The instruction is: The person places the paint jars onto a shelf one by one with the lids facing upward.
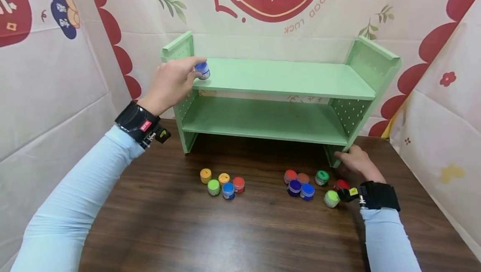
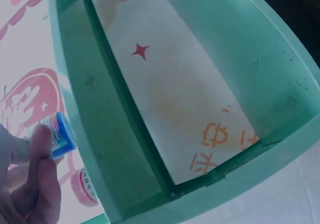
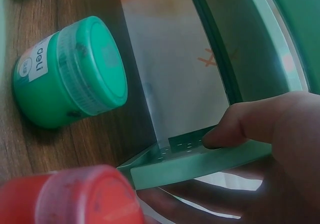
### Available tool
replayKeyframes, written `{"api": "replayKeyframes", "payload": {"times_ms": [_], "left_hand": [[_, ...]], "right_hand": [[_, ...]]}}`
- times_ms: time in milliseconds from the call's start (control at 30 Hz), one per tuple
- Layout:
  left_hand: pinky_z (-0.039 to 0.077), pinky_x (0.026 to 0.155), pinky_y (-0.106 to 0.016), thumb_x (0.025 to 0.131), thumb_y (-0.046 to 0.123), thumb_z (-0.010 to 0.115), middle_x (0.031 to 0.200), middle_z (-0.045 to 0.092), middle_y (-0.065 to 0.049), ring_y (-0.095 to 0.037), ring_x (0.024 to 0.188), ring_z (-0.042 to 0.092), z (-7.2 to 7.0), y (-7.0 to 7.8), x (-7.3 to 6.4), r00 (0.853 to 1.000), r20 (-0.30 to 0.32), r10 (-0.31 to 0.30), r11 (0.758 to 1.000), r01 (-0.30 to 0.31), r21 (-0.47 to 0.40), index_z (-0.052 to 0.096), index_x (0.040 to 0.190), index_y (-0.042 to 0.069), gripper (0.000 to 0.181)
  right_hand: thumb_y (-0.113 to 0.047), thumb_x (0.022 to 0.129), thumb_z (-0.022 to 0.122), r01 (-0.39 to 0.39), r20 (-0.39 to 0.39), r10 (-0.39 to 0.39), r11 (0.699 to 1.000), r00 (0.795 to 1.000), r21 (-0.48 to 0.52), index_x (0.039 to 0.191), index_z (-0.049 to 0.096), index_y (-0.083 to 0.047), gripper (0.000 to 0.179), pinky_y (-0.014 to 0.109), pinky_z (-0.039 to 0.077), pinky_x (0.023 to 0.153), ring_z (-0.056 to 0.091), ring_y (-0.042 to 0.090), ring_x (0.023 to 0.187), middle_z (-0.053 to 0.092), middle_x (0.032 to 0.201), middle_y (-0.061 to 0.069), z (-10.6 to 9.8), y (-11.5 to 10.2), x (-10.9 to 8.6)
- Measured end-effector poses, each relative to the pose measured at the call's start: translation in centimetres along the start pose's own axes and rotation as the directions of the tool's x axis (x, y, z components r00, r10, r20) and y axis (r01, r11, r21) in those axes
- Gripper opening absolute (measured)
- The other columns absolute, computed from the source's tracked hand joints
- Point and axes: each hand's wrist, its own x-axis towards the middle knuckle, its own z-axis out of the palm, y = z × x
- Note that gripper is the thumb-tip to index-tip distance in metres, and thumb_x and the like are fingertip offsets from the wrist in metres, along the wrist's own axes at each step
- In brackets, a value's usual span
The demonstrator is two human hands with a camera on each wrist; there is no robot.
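A small paint jar with a blue lid (image 1: 202, 69) is pinched between the thumb and fingers of my left hand (image 1: 173, 80), over the left end of the green shelf's (image 1: 278, 75) upper board. In the left wrist view, a pinkish-red jar (image 2: 84, 187) shows just below that hand; the head view hides it. My right hand (image 1: 355, 161) grips the lower right side panel (image 3: 200, 164), with the thumb on its inner face and the fingers round the outside. Near this hand on the table stand a green jar (image 3: 70, 72) and a red jar (image 3: 75, 199).
Several paint jars, among them a yellow one (image 1: 205, 175) and a light blue one (image 1: 228, 190), cluster on the dark wood table (image 1: 180, 230) left of centre. More jars, including a dark blue one (image 1: 294, 187) and a light green one (image 1: 331, 199), stand at right. Printed cloth (image 1: 263, 42) hangs behind.
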Motion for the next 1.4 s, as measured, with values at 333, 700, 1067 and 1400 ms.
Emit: {"api": "replayKeyframes", "payload": {"times_ms": [333, 700, 1067, 1400], "left_hand": [[0.047, 0.054, -0.036, 0.104, 0.01, 0.059, 0.126, 0.072, -0.017, -0.029, 0.074, 0.07, 0.7, -0.6, 0.7, 0.993, 0.103, -0.05, 0.999, 0.047, 0.027, 0.064, 0.139, 0.006, 0.035], [0.048, 0.053, -0.037, 0.106, 0.012, 0.057, 0.126, 0.073, -0.015, -0.027, 0.064, 0.068, 1.2, -0.7, 1.3, 0.994, 0.107, -0.035, 0.999, 0.032, 0.029, 0.063, 0.139, 0.008, 0.034], [0.044, 0.054, -0.031, 0.096, 0.009, 0.073, 0.15, 0.056, -0.018, -0.028, 0.064, 0.063, 3.1, 0.2, -1.8, 0.966, -0.26, 0.019, 0.994, -0.047, -0.1, 0.066, 0.135, 0.007, 0.04], [0.051, 0.055, -0.013, 0.09, 0.0, 0.075, 0.121, 0.061, -0.021, -0.018, 0.056, 0.062, 11.0, 4.0, -9.1, 0.927, -0.358, -0.114, 0.878, -0.075, -0.473, 0.066, 0.12, -0.004, 0.031]], "right_hand": [[-0.028, 0.105, 0.047, -0.005, 0.007, 0.005, 1.0, 1.0, 0.03, 0.116, 0.052, 0.01, 0.039, 0.031, 0.049, 0.07, 0.068, 0.022, 0.071, 0.07, 0.081, 0.017, 0.4, -0.2, -0.1], [-0.029, 0.105, 0.047, -0.013, -0.006, 0.014, 1.0, 1.0, 0.018, 0.108, 0.055, 0.008, 0.038, 0.03, 0.049, 0.07, 0.067, 0.019, 0.071, 0.071, 0.077, 0.011, -0.2, -0.1, -0.2], [-0.031, 0.105, 0.048, -0.01, -0.024, 0.01, 1.0, 1.0, 0.005, 0.11, 0.054, 0.006, 0.038, 0.03, 0.047, 0.071, 0.066, 0.021, 0.074, 0.07, 0.082, 0.014, 0.0, 0.2, -0.2], [-0.03, 0.105, 0.049, -0.01, -0.017, 0.01, 1.0, 1.0, 0.023, 0.112, 0.054, 0.007, 0.038, 0.031, 0.049, 0.069, 0.065, 0.02, 0.073, 0.068, 0.081, 0.013, 0.0, 0.0, -0.1]]}}
